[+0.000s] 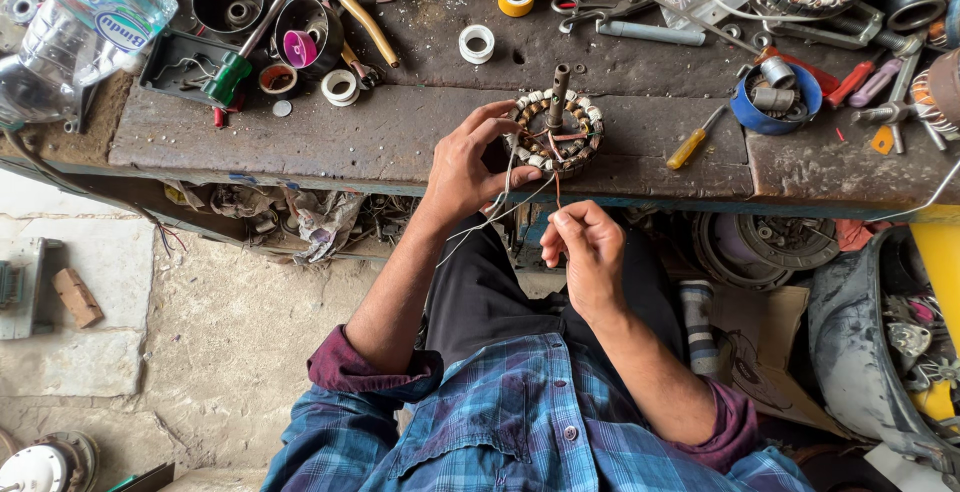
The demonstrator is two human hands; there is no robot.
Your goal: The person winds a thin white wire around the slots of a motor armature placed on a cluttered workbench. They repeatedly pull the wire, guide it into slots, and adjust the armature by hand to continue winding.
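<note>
Copper-wound stator [557,132] flat, shaft upright | left hand [470,167] grip steadying it | right hand [585,247] pinching wires [520,192]

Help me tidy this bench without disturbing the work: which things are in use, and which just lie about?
In use: left hand on the wound stator; right hand pinching its thin wires.

Lying about: yellow screwdriver, green screwdriver, tape rolls, plastic bottle, blue cup.
</note>
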